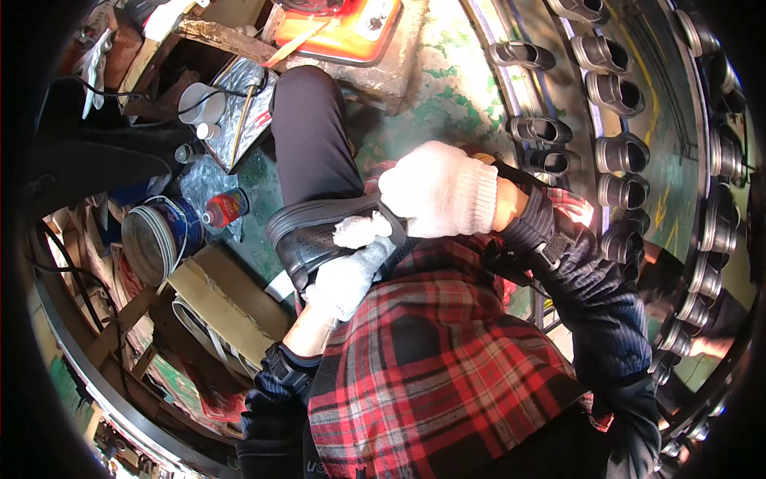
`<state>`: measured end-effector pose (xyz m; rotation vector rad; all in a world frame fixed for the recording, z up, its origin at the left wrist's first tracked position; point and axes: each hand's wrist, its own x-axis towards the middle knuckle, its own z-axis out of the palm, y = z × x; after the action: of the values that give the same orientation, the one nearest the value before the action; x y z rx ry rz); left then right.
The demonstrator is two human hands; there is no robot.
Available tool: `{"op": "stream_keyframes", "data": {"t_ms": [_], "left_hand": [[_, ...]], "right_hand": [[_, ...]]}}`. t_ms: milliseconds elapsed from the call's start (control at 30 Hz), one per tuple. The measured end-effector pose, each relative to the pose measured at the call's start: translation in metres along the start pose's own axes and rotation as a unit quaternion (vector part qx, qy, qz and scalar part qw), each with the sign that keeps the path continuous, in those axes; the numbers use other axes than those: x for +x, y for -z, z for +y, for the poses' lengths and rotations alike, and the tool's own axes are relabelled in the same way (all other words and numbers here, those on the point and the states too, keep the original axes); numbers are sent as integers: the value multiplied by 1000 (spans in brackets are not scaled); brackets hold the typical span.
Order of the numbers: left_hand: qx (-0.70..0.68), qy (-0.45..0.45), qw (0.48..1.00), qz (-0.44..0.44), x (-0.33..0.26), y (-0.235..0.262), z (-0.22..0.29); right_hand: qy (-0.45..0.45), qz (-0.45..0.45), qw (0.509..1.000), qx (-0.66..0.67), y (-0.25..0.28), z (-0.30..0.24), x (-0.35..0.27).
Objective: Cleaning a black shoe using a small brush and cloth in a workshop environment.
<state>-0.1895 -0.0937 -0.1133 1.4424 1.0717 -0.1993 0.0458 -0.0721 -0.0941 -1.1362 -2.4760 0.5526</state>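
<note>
On the person's lap, a black shoe point(319, 235) lies sideways; the gloved left hand point(345, 279) grips it from below, the gloved right hand point(437, 191) clasps its heel end, fingers curled.

gloved hands point(437, 198): 2 | held black shoe point(319, 235): 1 | cans point(156, 235): 2

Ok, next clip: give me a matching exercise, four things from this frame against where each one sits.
Things:
1. black perforated rubber shoe
2. red spray can with white cap
3. round metal tin with blue side
4. row of dark finished shoes on the curved conveyor

Places:
a. far right
b. between both gloved hands
c. on the floor beside the tin
d. lower left of the can

Pairs: 1-b, 2-c, 3-d, 4-a
</note>
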Motion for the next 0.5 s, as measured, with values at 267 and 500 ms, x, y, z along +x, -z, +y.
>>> {"op": "stream_keyframes", "data": {"t_ms": [267,500], "left_hand": [[252,-223,941,-43,10,0,-31],[255,-75,958,-104,-1,15,11]], "right_hand": [[35,-22,998,-46,-6,-2,4],[-186,-25,981,-37,-14,12,1]]}}
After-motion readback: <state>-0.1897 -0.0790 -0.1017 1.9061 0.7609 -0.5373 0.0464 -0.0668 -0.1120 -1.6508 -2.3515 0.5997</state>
